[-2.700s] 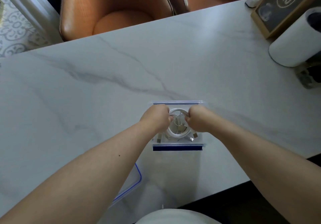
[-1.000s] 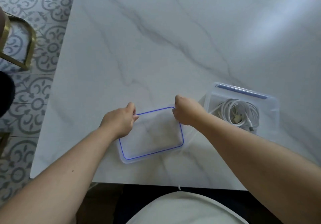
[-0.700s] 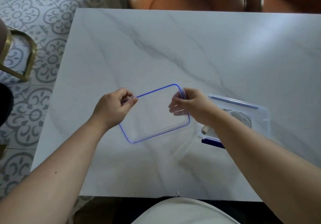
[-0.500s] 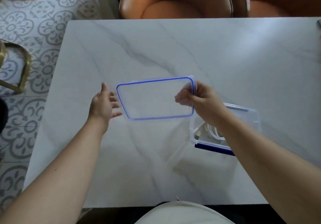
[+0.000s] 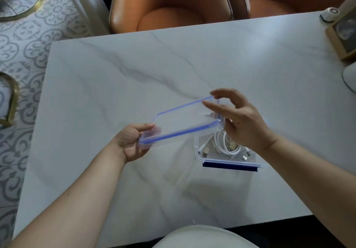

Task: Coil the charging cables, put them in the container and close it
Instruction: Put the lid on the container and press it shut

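Half a second ago the clear rectangular plastic lid with the blue seal rim (image 5: 183,121) faced the camera almost flat, pinched at its right end by the right hand alone while the left hand hung open beside it; now it is tipped nearly edge-on and has changed hands. The left hand (image 5: 133,142) clamps the lid's near-left corner, thumb on top and fingers (image 5: 143,152) curled beneath. The right hand (image 5: 243,121) is spread loose at the lid's far-right end, its fingertips at or just off the rim, and whether they touch cannot be told. The lid's long axis runs from lower left to upper right, the right end raised, held in the air above the white grey-veined marble surface (image 5: 250,70). Just below its right end sits the clear rectangular plastic container (image 5: 199,156) with a dark blue clip flap on its near side, uncovered, with the coiled white charging cables (image 5: 224,144) lying inside. Beyond the far edge of the surface stand two tan leather chairs (image 5: 169,3), and patterned grey-and-white floor tiles (image 5: 21,41) show at the left.
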